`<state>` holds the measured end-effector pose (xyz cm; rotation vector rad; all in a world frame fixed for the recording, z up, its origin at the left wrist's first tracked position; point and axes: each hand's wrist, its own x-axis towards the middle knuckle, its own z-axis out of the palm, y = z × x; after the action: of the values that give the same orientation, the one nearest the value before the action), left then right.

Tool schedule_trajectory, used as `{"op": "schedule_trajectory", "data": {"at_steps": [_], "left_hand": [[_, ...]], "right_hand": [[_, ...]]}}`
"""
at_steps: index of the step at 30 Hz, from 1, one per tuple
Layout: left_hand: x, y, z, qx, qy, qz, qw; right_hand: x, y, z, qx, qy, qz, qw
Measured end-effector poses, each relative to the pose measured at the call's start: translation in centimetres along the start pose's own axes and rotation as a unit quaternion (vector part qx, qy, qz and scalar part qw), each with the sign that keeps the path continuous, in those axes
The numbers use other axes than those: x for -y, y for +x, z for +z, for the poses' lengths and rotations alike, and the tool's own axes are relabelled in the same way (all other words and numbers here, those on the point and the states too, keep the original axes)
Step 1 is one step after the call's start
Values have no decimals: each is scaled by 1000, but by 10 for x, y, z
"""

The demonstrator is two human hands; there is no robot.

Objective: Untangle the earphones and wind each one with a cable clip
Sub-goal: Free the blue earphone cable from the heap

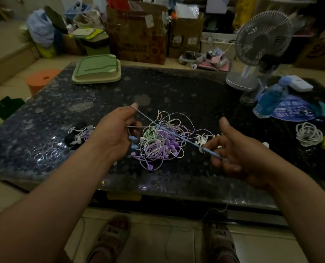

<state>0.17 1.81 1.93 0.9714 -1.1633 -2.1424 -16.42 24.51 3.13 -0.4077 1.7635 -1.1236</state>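
Spanning the head view, the only one supplied, was one blue cable (169,132) drawn taut between the two hands and crossing above the tangle (161,141).

Landmark: the tangle, a loose heap of purple, white and green earphone wire lying on the dark counter (176,88).

Left hand (114,135): just left of the tangle, fingers curled; the blue cable passed over the raised thumb tip and into the pinch. Two blue earbuds (133,142) hung just beside its fingers, at the tangle's left edge.

Right hand (239,154): right of the tangle, thumb up, fingers curled and pinching the lower end of the blue cable.

Cable clips (201,140): white, loose, lying between the tangle and the right hand.

Small bundle (78,136): left of the tangle, beyond the left hand; dark, white and purple pieces. Whether it was wound and clipped could not be told.

White coil (308,133): well right of the tangle; no clip could be made out.

Green tray (97,70): well behind the tangle, to the left.

Progress, as judged: early. One blue earphone appeared nearly freed but not yet wound; most of the wires lay knotted together, and the loose clips were unused.
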Motion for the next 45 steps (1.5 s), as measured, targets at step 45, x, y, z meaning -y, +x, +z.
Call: {"op": "schedule_trajectory", "data": {"at_steps": [45], "left_hand": [[11,-43,5,391,376,22,840]], "right_hand": [[-2,-2,46,69,-100,-172,978]]}}
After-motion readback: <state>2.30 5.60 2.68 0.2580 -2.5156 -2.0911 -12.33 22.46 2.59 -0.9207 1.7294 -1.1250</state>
